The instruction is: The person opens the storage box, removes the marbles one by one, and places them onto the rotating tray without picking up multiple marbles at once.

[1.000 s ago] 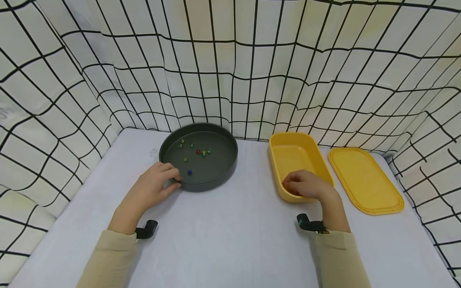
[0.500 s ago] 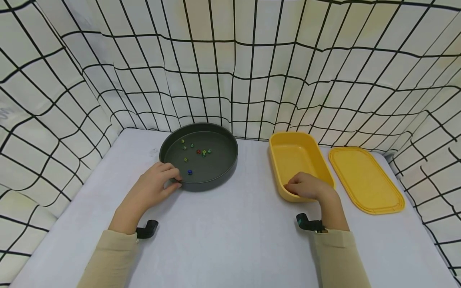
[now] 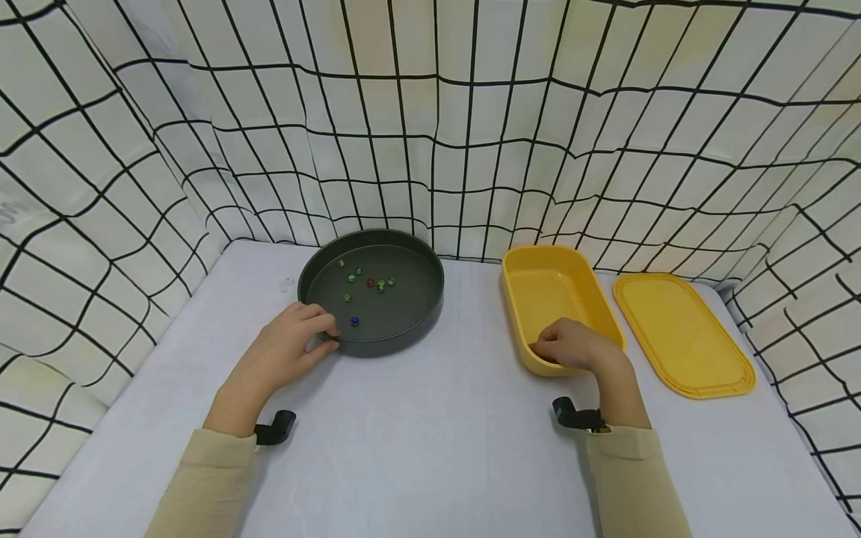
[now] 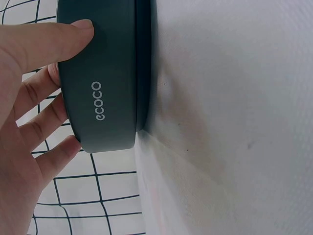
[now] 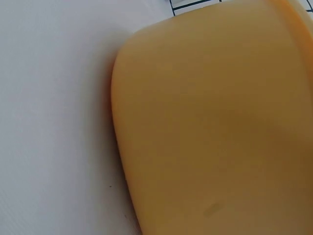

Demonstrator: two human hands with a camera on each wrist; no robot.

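Note:
A round dark green pan [image 3: 410, 314] stands at the back left in the head view. Several small marbles [image 3: 381, 284] lie in it, mostly green, with one red marble [image 3: 371, 283] and one blue marble [image 3: 354, 321]. My left hand [image 3: 292, 340] grips the pan's near-left rim; in the left wrist view the thumb [image 4: 73, 41] lies against its outer wall, beside the "ecoco" lettering. My right hand [image 3: 578, 345] reaches over the near edge of a yellow rectangular container [image 3: 554, 280], its fingers bent down inside. Its fingertips are hidden, so I cannot tell what they hold.
A flat yellow lid [image 3: 682, 336] lies to the right of the container. Black netting [image 3: 464, 146] over white sheets encloses the back and sides of the white-covered table [image 3: 430, 448]. The container's outer wall [image 5: 210, 122] fills much of the right wrist view.
One green marble in the pan has rolled a little to the right. My right hand has shifted slightly inside the container, its fingers drawing more curled. The left hand stays at the rim.

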